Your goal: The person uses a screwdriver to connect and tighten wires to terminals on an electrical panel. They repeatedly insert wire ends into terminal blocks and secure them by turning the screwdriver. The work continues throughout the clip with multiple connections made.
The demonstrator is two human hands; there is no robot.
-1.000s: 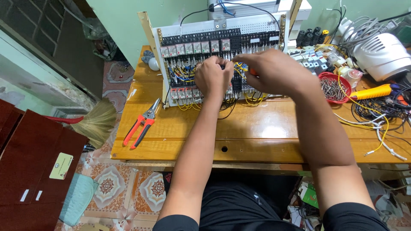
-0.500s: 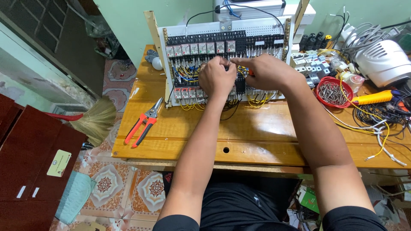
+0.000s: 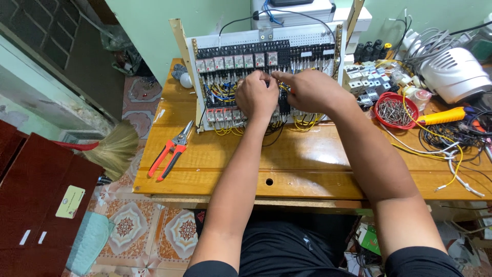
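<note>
Since half a second ago: both hands shifted slightly, fingertips drawn closer together at the middle of the panel; all else on the table unmoved.

Left hand (image 3: 256, 95): raised against the wiring panel (image 3: 266, 77), fingers curled tight and pinched at the upper middle row; what sits in the pinch too small to tell.

Right hand (image 3: 307, 90): just beside the left, thumb and forefinger pressed narrow at the same spot, touching the panel's wires; held item, if any, hidden.

Wiring panel: white board standing upright at the back of the wooden table (image 3: 307, 159), rows of black and grey blocks, blue and yellow wires (image 3: 305, 120) looping out at the lower edge.

Red bowl (image 3: 394, 110): right of the panel, round, filled with small metal screws or pins.

Yellow-handled tool (image 3: 441, 117): lying just beside the bowl, on its right.

Red-handled cutters (image 3: 171, 149): flat on the table, left, well apart from both hands.

Pile of grey blocks (image 3: 366, 84): loose, between panel and bowl.

White appliance (image 3: 453, 74): far right corner.

Broom (image 3: 110, 149): beside the table, on the floor to the left.
</note>
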